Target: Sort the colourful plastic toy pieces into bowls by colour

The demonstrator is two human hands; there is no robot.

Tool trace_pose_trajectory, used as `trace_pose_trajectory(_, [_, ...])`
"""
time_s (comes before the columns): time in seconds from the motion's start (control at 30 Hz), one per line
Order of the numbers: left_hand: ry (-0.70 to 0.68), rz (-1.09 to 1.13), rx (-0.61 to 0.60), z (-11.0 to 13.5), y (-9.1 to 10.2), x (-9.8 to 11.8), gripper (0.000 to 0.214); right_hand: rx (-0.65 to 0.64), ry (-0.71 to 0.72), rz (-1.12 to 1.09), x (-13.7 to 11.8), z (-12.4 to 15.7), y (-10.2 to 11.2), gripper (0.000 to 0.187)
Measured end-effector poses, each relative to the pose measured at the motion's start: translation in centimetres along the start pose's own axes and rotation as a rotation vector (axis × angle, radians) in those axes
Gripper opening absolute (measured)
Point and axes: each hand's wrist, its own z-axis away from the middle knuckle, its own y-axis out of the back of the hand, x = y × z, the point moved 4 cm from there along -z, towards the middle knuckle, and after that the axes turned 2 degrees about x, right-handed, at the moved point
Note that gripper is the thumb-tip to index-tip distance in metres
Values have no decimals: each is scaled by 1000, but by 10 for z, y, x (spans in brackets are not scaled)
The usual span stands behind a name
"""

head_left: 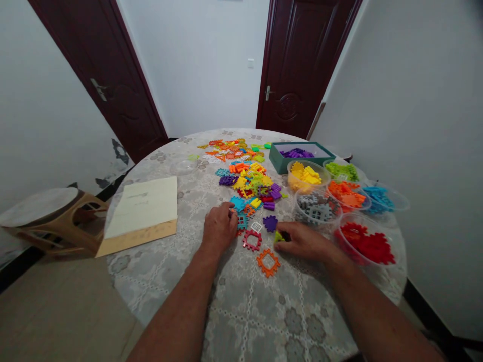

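Note:
My right hand (pixel 302 240) is closed on a yellow-green building piece (pixel 278 237), just above the tablecloth. A purple square piece (pixel 269 223) and an orange square frame (pixel 268 263) lie close to it. My left hand (pixel 220 226) rests at the near left side of the loose pile, fingers curled; whether anything is in them is hidden. Beside those fingers are blue pieces (pixel 238 203) and a teal window-like piece (pixel 242 221). Between my hands lie a red square frame (pixel 252 241) and a small white lattice piece (pixel 256 227).
Clear bowls of sorted pieces stand at right: yellow (pixel 306 176), grey (pixel 319 207), red (pixel 366 244), orange (pixel 347 195), blue (pixel 379 198), green (pixel 341 172). Behind them is a green box (pixel 279 162) with purple pieces. Paper sheets (pixel 145 206) lie left; a stool (pixel 45 211) stands beyond.

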Motion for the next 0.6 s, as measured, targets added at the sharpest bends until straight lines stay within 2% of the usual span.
trace_pose_trajectory(0.17, [18, -34, -1, 2, 2, -3, 16, 64, -1, -8, 3, -7, -2, 11])
trace_pose_trajectory(0.33, [-48, 2, -43, 2, -1, -4, 17, 87, 18, 34, 2, -9, -4, 17])
trace_pose_trajectory(0.6, [-71, 9, -21, 2, -5, 0, 16, 134, 7, 16, 4, -11, -3, 26])
